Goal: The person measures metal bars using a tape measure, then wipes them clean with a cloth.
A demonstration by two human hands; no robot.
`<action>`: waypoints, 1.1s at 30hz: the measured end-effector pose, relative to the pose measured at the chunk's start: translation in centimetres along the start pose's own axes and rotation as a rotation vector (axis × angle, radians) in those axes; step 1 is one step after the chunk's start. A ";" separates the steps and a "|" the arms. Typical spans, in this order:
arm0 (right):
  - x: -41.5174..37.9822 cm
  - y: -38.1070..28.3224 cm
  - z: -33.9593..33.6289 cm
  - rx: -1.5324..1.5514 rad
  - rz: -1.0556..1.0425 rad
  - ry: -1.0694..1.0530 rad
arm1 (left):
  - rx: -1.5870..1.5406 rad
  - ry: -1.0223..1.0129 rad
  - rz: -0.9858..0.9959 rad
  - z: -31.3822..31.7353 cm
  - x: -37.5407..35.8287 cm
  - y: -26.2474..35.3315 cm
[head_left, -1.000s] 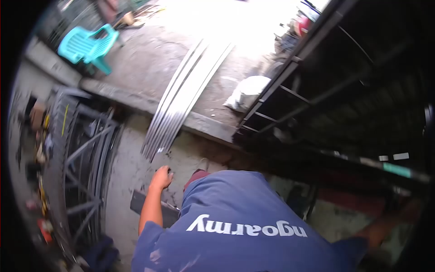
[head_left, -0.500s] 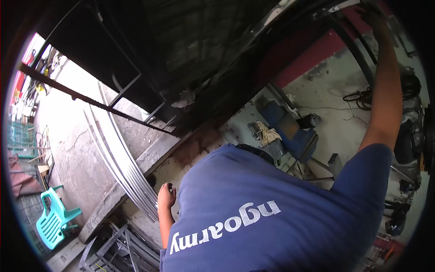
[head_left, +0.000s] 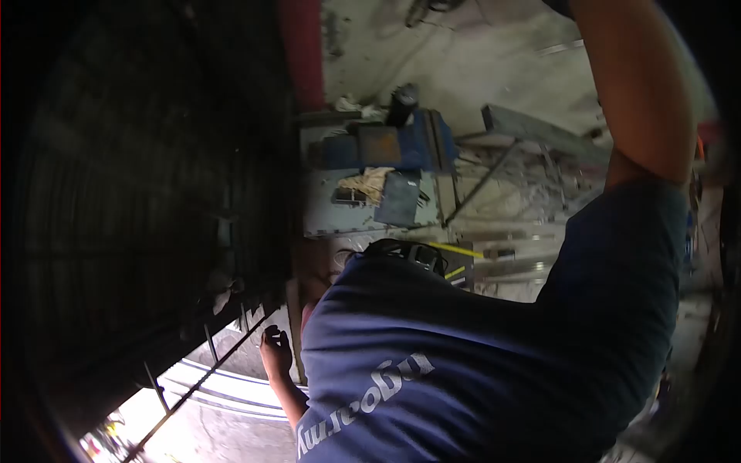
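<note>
My left hand (head_left: 275,355) hangs beside my torso at the lower left, its fingers loosely curled with a gap at the thumb and nothing seen in it. Nearest to it is a long thin dark metal bar (head_left: 202,380) that slants past a large dark panel (head_left: 139,193). My right forearm (head_left: 637,85) reaches up past the top edge, so the right hand is out of the picture. A small dark shape near that wrist is cut off and cannot be made out. My dark blue shirt (head_left: 478,363) fills the lower middle.
A grey worktable (head_left: 328,220) bears a blue metal block with a rusty patch (head_left: 378,147) and a beige cloth (head_left: 367,182). Right of it stand a grey metal beam (head_left: 532,130) and thin legs. Yellow strips (head_left: 455,248) lie below. Bright ground shows at lower left.
My view has turned right, bringing the worktable to the middle and the dark panel to the left. The green chair has left the view. My right hand has passed out at the top.
</note>
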State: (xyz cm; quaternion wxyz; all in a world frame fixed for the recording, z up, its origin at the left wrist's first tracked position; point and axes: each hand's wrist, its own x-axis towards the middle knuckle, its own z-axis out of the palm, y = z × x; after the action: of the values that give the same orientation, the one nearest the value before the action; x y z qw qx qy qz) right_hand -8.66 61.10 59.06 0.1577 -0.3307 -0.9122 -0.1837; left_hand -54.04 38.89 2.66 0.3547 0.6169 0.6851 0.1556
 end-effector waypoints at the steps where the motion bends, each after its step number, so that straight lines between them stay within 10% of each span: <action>1: -2.2 -0.4 -0.3 -0.003 0.043 -0.041 | 0.009 -0.047 0.018 -0.2 0.4 0.1; 17: -24.5 -16.7 -11.6 -0.095 1.234 -0.465 | 0.473 -0.783 0.355 -3.2 7.0 -6.9; 21: -30.5 -18.8 -14.4 -0.256 1.037 -0.417 | 0.509 -0.914 0.375 -1.4 7.0 -4.2; 30: -35.7 -16.9 -18.5 -0.421 1.278 -0.416 | 0.541 -0.931 0.446 3.7 7.9 0.3; 33: -31.5 -16.6 -15.6 -0.551 1.007 -0.456 | 0.619 -0.901 0.398 3.4 7.9 5.0</action>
State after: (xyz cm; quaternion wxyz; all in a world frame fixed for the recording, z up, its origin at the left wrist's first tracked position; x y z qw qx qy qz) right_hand 6.02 25.19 56.15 -0.0650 -0.7803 -0.5739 -0.2401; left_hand -47.94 46.58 1.23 0.3785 0.8141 0.3509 -0.2662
